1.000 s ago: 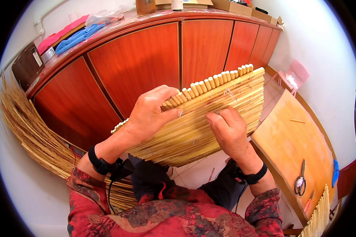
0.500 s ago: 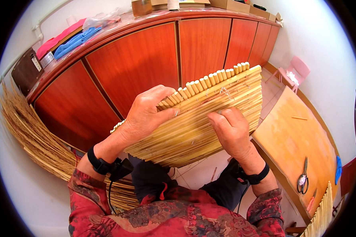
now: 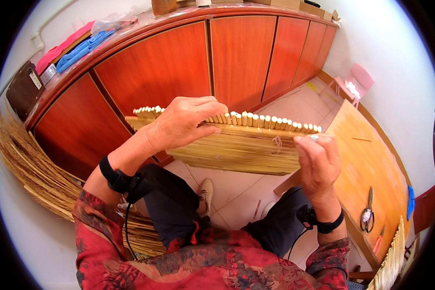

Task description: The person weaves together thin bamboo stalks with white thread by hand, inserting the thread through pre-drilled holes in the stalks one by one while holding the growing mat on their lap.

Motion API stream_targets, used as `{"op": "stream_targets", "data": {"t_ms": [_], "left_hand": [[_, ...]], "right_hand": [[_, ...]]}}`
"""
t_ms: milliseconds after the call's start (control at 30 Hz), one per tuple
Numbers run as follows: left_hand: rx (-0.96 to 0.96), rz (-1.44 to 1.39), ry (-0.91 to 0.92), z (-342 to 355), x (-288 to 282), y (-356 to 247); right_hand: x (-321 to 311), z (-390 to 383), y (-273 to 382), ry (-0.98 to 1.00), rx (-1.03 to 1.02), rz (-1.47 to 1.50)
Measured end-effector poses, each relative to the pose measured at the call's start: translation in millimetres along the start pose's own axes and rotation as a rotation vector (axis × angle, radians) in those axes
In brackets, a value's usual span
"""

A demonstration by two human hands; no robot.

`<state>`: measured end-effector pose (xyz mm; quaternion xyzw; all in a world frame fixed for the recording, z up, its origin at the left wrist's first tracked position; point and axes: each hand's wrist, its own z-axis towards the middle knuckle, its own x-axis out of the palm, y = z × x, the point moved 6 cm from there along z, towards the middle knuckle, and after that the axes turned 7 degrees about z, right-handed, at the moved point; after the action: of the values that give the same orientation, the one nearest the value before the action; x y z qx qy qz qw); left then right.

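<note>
A panel of straw-coloured stalks (image 3: 237, 150) is held up in front of me, its row of cut round ends along the top. My left hand (image 3: 186, 123) is closed over the top edge left of the middle, thumb on the near face. At the panel's right end my right hand (image 3: 319, 162) is closed on the corner, thumb and fingers pressed together, with a ring on one finger. A loose tuft of pale thread (image 3: 277, 143) hangs on the near face. The panel's far side is hidden.
On my right stands a wooden table (image 3: 372, 164) bearing scissors (image 3: 368, 212) and a short stalk (image 3: 361, 139). A red cabinet (image 3: 154, 63) spans the far side. Long plumed stalks (image 3: 38, 174) lie at left; a pink chair (image 3: 354, 84) stands far right.
The panel's right end has come down and its near face now shows foreshortened. My right hand has moved from the near face outward to the right end.
</note>
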<state>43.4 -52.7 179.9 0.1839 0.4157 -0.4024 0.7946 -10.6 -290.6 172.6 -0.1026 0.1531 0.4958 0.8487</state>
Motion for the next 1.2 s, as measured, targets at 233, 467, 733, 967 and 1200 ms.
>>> {"op": "stream_targets", "data": {"t_ms": [233,467,733,967,1200], "left_hand": [[0.256,0.073,0.117,-15.3,38.9,-8.8],[0.411,-0.051,0.264,-34.7,89.5,-22.5],[0.385,-0.199,0.284,-54.0,133.3,-16.0],[0.419,-0.267,0.368,-64.6,154.8,-17.6],[0.359,-0.36,0.463,-64.8,137.0,-13.8]], "right_hand": [[-32.4,-23.2,-0.7,0.099,0.552,0.311],[41.2,-99.7,-35.3,0.375,1.18,0.744],[117.3,-155.7,-13.3,0.482,1.228,0.907],[134.0,-167.6,-24.3,0.68,1.333,0.856],[146.5,-169.2,-0.8,0.822,1.559,1.263]]}}
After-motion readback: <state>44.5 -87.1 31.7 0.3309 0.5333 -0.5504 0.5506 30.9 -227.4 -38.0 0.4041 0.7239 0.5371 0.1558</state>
